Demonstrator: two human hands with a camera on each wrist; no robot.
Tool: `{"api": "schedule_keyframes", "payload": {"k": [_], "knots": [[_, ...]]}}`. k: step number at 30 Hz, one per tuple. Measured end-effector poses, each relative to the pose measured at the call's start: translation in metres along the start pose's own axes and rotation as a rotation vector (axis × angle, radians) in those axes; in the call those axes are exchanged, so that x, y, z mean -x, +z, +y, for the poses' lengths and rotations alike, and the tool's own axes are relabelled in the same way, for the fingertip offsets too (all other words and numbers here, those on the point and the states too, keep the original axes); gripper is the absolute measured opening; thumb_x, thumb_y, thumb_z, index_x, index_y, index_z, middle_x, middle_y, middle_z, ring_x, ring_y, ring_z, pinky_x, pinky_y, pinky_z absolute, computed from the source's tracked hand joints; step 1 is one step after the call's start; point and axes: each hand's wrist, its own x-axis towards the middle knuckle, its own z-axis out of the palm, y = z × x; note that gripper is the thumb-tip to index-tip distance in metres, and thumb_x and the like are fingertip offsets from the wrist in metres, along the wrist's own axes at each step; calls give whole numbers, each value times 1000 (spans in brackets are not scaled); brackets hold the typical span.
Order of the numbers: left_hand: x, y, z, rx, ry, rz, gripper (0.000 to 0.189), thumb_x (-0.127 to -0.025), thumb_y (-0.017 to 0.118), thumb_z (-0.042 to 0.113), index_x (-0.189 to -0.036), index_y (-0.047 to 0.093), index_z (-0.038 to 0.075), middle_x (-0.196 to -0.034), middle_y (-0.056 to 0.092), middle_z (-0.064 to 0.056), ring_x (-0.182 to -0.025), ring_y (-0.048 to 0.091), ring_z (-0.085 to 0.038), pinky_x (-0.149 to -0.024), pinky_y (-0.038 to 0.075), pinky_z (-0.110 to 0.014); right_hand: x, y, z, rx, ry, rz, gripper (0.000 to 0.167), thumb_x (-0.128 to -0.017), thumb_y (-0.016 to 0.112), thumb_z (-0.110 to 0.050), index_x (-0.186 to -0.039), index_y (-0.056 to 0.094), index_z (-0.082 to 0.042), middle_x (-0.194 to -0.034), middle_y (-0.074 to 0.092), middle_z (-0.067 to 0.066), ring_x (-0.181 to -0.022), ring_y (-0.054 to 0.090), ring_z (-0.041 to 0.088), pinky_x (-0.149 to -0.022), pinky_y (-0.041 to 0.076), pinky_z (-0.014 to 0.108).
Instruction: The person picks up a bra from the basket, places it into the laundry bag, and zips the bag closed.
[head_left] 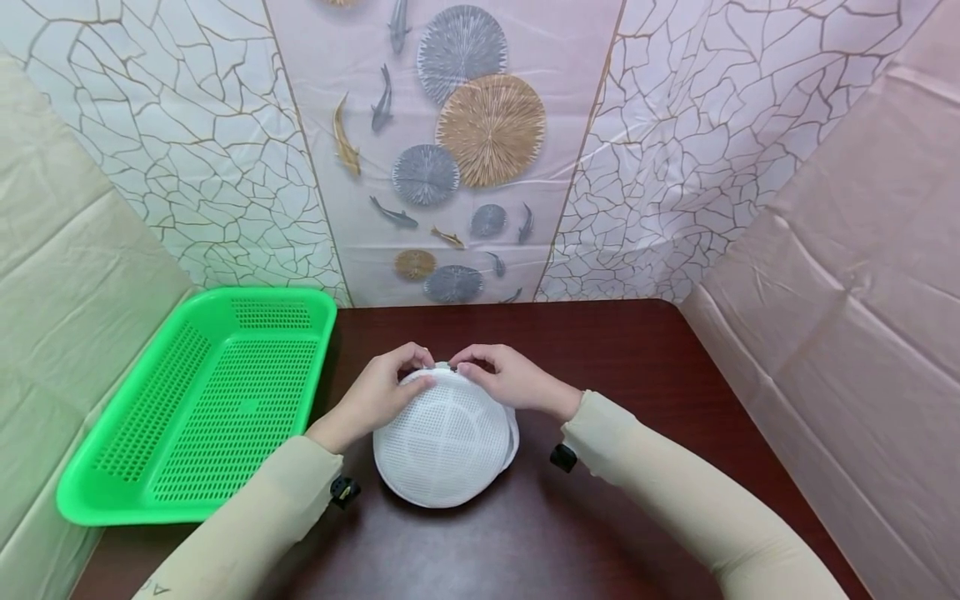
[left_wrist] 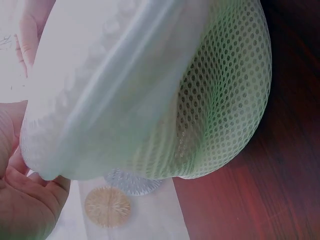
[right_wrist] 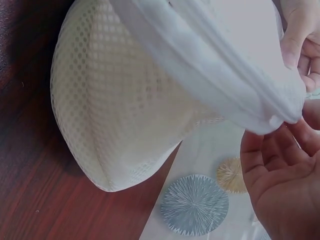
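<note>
A white mesh laundry bag [head_left: 442,442], round with a thick rim, stands tilted on the table in front of me. My left hand [head_left: 386,387] pinches its top edge on the left, thumb on the near face. On the other side of that edge, my right hand [head_left: 517,379] grips the rim between thumb and fingers. Both wrist views show the bag bulging out below the rim, its mesh [left_wrist: 230,100] resting on the wood. A small grey piece shows at the rim between the fingertips; its kind is hard to tell.
To the left lies a green plastic basket [head_left: 318,358] with slotted walls. The dark brown table [head_left: 600,350] meets a patterned backdrop [head_left: 637,208] at its far edge. Draped cloth walls [head_left: 847,283] rise on both sides.
</note>
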Motion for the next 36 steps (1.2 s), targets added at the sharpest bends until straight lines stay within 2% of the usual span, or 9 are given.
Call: {"api": "schedule_keyframes", "payload": {"k": [8, 15, 26, 30, 36], "knots": [[-1, 1, -1, 0, 4, -9, 21, -85, 75, 14, -100, 61, 16, -92, 64, 3, -85, 58, -13, -81, 50, -34, 2, 0, 0, -17, 32, -23, 16, -99, 57, -24, -109, 67, -19, -104, 65, -8, -89, 58, 9, -78, 49, 30], [-1, 0, -2, 4, 8, -5, 20, -86, 74, 13, -100, 61, 15, -94, 64, 2, -86, 59, -13, -83, 50, -36, 3, 0, 0, 21, 20, 30, 10, -97, 60, -23, -102, 68, -21, -97, 63, -10, -90, 57, 8, -79, 48, 29], [0, 1, -4, 23, -17, 4, 17, -88, 72, 14, -100, 61, 16, -90, 62, 3, -83, 57, -14, -78, 49, -35, 6, 2, 1, 90, 6, 86, 12, -98, 58, -24, -89, 66, -24, -83, 62, -11, -74, 55, 9, -67, 47, 29], [0, 3, -4, 26, -9, 24, 16, -89, 71, 14, -100, 60, 16, -89, 61, 3, -82, 57, -13, -76, 48, -33, 6, 1, 2, 120, -14, 104, 13, -99, 58, -23, -88, 66, -24, -82, 62, -11, -74, 55, 8, -67, 47, 29], [0, 1, -8, 53, 2, 97, 13, -90, 70, 15, -98, 61, 17, -88, 61, 4, -81, 57, -12, -76, 47, -33, 10, -2, 5, 141, -17, 134, 15, -99, 57, -23, -87, 66, -25, -80, 62, -13, -72, 55, 7, -68, 48, 30]]}}
